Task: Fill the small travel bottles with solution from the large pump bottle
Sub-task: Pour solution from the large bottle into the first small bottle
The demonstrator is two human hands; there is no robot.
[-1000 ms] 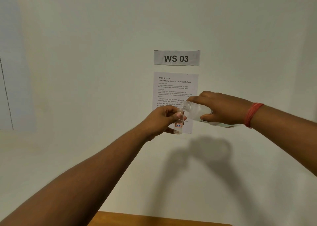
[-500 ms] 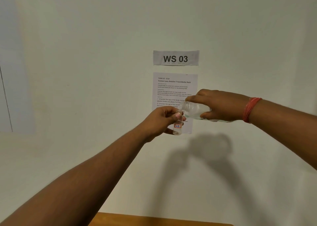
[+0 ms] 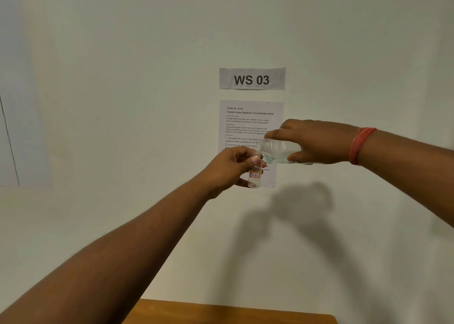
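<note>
Left hand (image 3: pixel 233 167): fingers and thumb curled round the small travel bottle (image 3: pixel 254 176), gripping its upper part; arm extended forward and upward from the lower left, below and left of the instruction sheet (image 3: pixel 248 124).
Right hand (image 3: pixel 317 143): fingers on top and thumb beneath, clamped round the large bottle (image 3: pixel 278 150); forearm enters from the right, level with the lower half of the instruction sheet; a red band (image 3: pixel 360 145) circles the wrist.
Small travel bottle: long axis near vertical, open mouth up, held in front of the lower edge of the instruction sheet; clear wall, a red-bordered label on its side; contents too faint to judge.
Large bottle: long axis near horizontal, tipped slightly mouth-down; threaded neck uncapped and pointing left, directly above the travel bottle's mouth; contact between the two cannot be determined.
Large bottle contents: pale blue-tinted liquid pooled along the lower side of the body.
Instruction sheet: fixed to the wall (image 3: pixel 122 102), directly under the "WS 03" sign (image 3: pixel 252 79).
Desk (image 3: pixel 221 312): wooden edge visible well below the instruction sheet.
</note>
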